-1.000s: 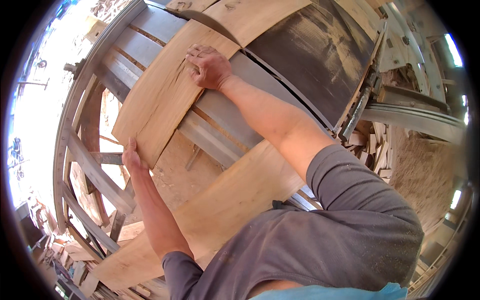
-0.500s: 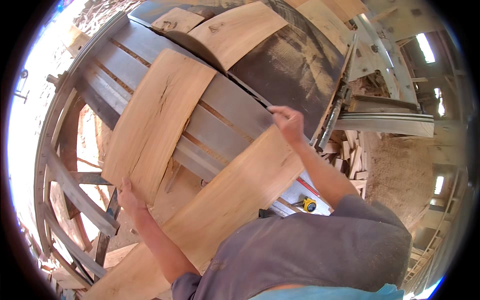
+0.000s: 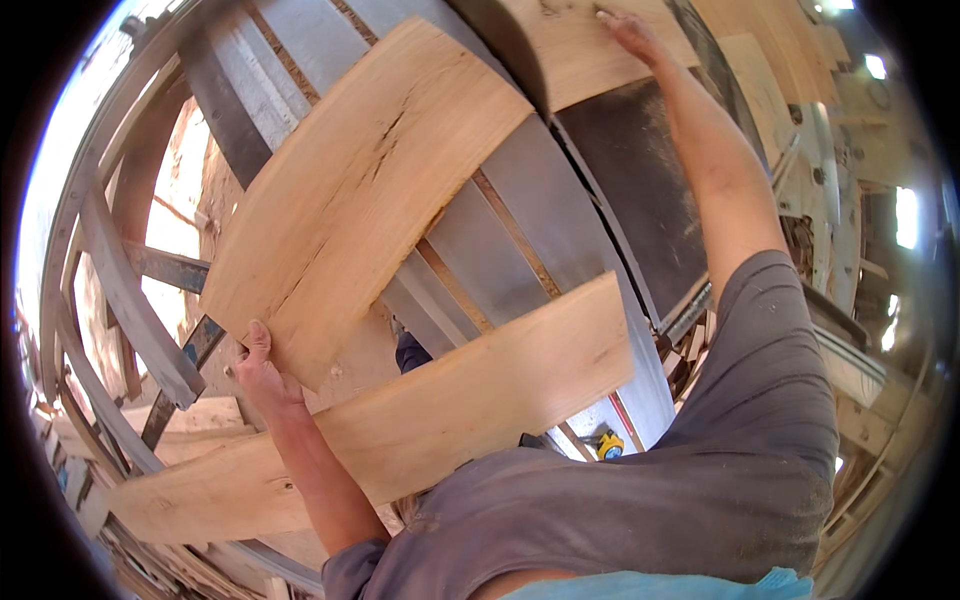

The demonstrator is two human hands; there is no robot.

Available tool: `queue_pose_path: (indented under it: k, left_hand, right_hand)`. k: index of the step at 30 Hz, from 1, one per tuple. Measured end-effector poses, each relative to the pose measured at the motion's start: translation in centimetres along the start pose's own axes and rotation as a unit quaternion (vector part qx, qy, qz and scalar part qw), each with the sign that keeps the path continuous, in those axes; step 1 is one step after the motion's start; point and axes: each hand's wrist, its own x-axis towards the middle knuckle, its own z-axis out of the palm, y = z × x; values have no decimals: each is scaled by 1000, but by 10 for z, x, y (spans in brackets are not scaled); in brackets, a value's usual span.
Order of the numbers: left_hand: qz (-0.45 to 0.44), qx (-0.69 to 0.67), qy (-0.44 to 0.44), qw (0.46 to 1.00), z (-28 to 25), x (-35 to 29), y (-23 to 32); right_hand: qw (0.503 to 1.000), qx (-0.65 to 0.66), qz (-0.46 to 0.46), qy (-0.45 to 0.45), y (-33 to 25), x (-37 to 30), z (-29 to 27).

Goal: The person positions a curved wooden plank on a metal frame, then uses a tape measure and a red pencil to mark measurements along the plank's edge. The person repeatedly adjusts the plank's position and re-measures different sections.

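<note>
A wide wooden board (image 3: 370, 190) with a dark crack lies slantwise across the grey slotted metal table (image 3: 520, 225). My left hand (image 3: 268, 380) grips its near left corner, thumb on top. Stretched far forward, my right hand (image 3: 632, 38) reaches over another wooden board (image 3: 590, 65) beyond the saw blade (image 3: 515, 45); its fingers extend, and its fingertips seem to touch that board. A long plank (image 3: 420, 430) lies crosswise in front of my body, under my left forearm.
A yellow tape measure (image 3: 609, 446) and a red strip (image 3: 627, 420) lie by my waist. The dark table surface (image 3: 640, 170) right of the slot carries sawdust. Curved metal bars (image 3: 140, 290) stand at the left. More boards (image 3: 745, 90) lie at the far right.
My right hand has moved from the near table edge forward to the far board. My left hand still grips the cracked board's corner. The view has shifted.
</note>
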Motion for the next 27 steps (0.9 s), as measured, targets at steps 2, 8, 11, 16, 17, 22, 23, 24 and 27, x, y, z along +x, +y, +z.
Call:
queue_pose_path:
  k: [2,8,11,16,17,22,23,24,27]
  left_hand:
    - [0,11,-4,1000,3,-1,1]
    - [-1,21,14,1000,-1,-14,1]
    - [-9,37,8,999,-13,-7,4]
    - [-24,73,60,995,-29,8,-1]
    - [-30,64,55,996,-32,6,-6]
    - [-61,-9,-17,998,-26,-8,-3]
    - [-56,1,-38,998,-32,-12,-2]
    - [-47,11,-61,997,-39,-16,-3]
    - [-53,-31,-75,995,-12,-48,4]
  right_hand:
    - [996,43,-68,41,59,41,12]
    - [990,-45,-82,104,-43,68,12]
    - [987,8,-105,119,-26,39,43]
    - [968,56,-180,163,-7,-11,66]
    - [970,73,-176,153,-5,-22,62]
    - [984,-19,-125,125,60,-121,15]
    - [987,-35,-111,108,64,-147,11]
    - [989,-51,-97,95,65,-171,3]
    - [999,-6,7,53,50,-230,-18]
